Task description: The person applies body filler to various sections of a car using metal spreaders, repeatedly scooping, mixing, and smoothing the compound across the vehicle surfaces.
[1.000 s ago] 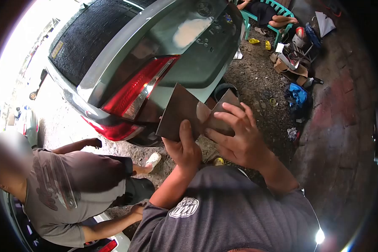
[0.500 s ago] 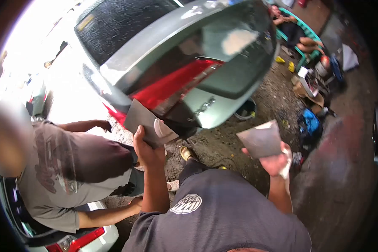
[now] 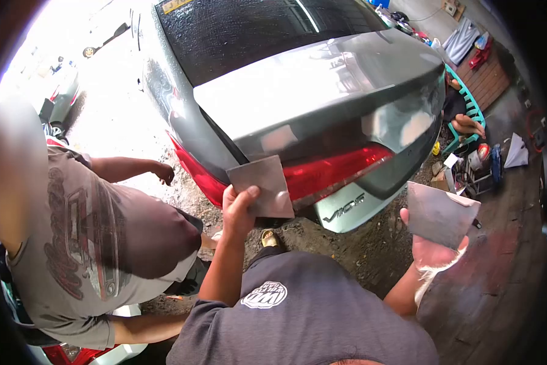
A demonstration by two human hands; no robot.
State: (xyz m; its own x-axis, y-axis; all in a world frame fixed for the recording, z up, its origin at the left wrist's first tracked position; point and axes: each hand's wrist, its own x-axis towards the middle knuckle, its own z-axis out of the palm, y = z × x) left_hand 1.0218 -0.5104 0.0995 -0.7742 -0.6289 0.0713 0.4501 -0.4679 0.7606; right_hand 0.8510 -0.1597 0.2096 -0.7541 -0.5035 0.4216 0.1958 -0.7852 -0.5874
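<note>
My left hand (image 3: 240,210) is closed on a grey square sheet of sandpaper (image 3: 267,182), its thumb on the near face. That sheet is upright in front of the car's red tail light (image 3: 340,170), though I cannot tell whether they touch. Out to the right, my right hand (image 3: 435,252) is palm up and grips a second grey sandpaper sheet (image 3: 442,213), which has a pale, ragged upper edge. The sheet hides most of the fingers. Pale stringy material (image 3: 428,274) hangs about that wrist.
A silver-grey car (image 3: 322,79) with pale patches on its trunk stands ahead. At left is a person in a grey printed shirt (image 3: 103,231), one hand (image 3: 163,173) near the car. Someone sits in a green chair (image 3: 468,97) at right, near assorted items. Another car's tail light (image 3: 73,353) is lower left.
My view has tilted up, showing more of the trunk and rear window. Both hands have moved right in view with their sheets, and the left sheet has turned flatter toward me.
</note>
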